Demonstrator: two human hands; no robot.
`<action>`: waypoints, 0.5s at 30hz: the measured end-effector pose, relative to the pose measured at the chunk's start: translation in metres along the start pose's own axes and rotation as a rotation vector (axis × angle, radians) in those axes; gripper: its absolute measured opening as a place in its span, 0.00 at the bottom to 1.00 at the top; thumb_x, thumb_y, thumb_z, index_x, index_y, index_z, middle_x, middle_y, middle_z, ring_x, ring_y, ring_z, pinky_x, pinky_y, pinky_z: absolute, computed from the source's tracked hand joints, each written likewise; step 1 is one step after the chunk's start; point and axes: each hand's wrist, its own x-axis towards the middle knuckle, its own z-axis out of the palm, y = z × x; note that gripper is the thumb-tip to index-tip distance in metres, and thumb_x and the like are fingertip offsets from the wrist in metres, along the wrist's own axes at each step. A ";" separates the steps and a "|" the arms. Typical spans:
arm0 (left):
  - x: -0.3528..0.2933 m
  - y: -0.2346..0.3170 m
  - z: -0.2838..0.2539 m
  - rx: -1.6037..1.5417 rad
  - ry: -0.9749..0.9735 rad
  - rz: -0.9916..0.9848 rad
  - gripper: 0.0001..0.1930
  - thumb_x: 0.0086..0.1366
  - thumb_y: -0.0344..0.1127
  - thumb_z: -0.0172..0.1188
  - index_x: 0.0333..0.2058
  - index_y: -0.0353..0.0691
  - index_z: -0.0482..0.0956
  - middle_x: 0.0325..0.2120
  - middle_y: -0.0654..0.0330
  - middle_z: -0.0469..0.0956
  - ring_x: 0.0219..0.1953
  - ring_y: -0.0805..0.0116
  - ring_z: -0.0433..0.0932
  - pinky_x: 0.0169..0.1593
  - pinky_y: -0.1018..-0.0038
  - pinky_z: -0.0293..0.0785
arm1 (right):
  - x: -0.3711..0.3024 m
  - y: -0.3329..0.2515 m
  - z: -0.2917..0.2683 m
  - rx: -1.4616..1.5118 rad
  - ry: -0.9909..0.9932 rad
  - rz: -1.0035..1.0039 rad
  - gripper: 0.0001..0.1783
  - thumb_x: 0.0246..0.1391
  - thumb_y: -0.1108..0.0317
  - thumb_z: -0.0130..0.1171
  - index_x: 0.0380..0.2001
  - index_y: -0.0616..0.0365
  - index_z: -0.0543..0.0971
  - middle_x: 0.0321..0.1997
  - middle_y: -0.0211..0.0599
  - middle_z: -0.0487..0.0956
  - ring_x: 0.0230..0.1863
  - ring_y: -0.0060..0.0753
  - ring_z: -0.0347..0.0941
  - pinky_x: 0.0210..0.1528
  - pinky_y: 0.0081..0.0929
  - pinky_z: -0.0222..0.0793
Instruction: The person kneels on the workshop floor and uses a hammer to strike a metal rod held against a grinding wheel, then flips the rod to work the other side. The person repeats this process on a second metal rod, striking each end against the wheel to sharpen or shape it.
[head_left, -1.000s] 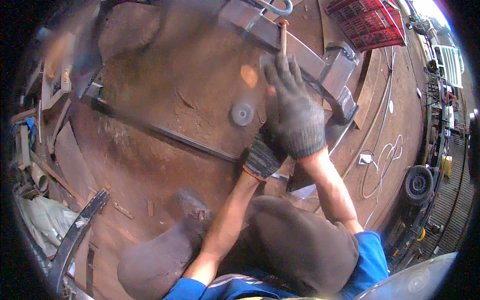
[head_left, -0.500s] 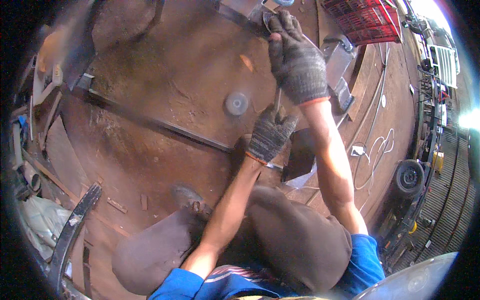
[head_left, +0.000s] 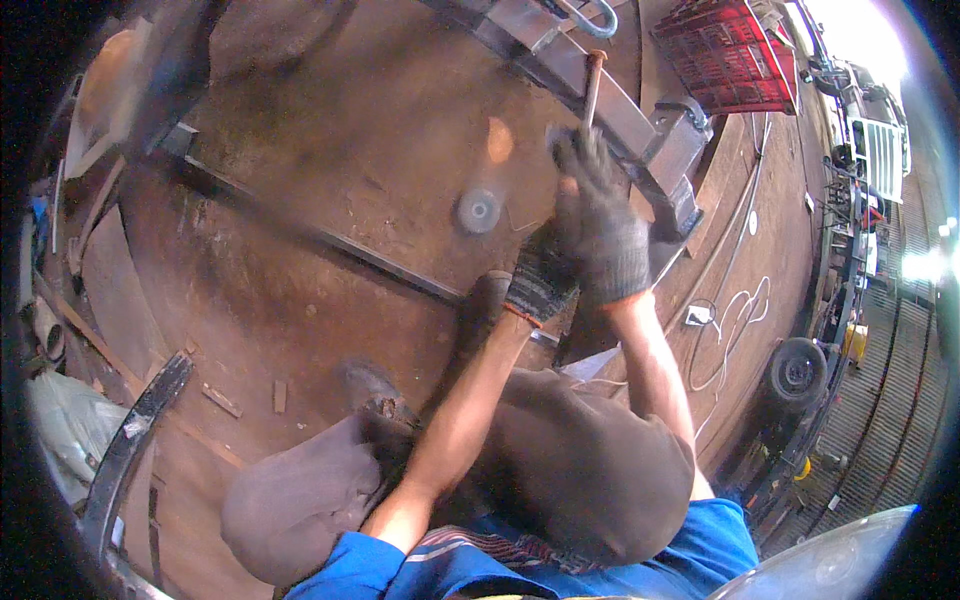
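grey gloves (head_left: 624, 264) with orange cuffs cover two hands, the right hand (head_left: 602, 225) lying partly over the left hand (head_left: 538, 275). one rod (head_left: 592, 98) with a rusty round head sticks up past the right fingertips, its lower part hidden behind that hand; the head lies in front of a metal frame (head_left: 625, 125), though whether they touch i cannot tell. the right fingers look stretched along the rod, but i cannot tell whether they grasp it; the left fingers are covered, so their state is unclear too. one blue hook (head_left: 598, 22) stands near the rod's head, cut off by the upper edge. one round disc (head_left: 478, 211) and one blurred orange patch (head_left: 498, 141), hard to make out, lie left of the hands, and one long bar (head_left: 375, 265) crosses the floor (head_left: 300, 300), its right end running out of sight near the left wrist. one red crate (head_left: 728, 55) is cut off at the top; one dark wheel (head_left: 798, 370) sits far right. two knees in brown trousers (head_left: 590, 480) fill the lower middle, with one shoe (head_left: 372, 388) partly hidden.
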 end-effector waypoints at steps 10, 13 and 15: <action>-0.016 -0.026 -0.016 0.025 -0.212 0.136 0.11 0.59 0.38 0.62 0.37 0.41 0.74 0.33 0.57 0.75 0.41 0.57 0.73 0.47 0.60 0.71 | 0.027 -0.020 -0.015 0.150 -0.215 0.146 0.24 0.66 0.59 0.44 0.63 0.51 0.70 0.71 0.49 0.59 0.68 0.54 0.61 0.60 0.43 0.69; -0.002 0.011 -0.032 -0.435 -0.433 -0.531 0.05 0.59 0.34 0.60 0.32 0.43 0.74 0.30 0.59 0.77 0.36 0.60 0.75 0.40 0.63 0.73 | 0.073 0.032 -0.003 0.037 -0.165 0.063 0.24 0.66 0.58 0.44 0.63 0.50 0.69 0.72 0.48 0.59 0.69 0.54 0.59 0.61 0.44 0.69; 0.003 0.000 -0.007 -0.217 -0.282 0.042 0.05 0.58 0.32 0.61 0.31 0.43 0.74 0.29 0.59 0.77 0.34 0.61 0.76 0.40 0.64 0.73 | 0.035 -0.001 -0.029 -0.049 -0.080 0.064 0.22 0.67 0.59 0.44 0.61 0.50 0.71 0.68 0.48 0.63 0.60 0.57 0.67 0.56 0.45 0.71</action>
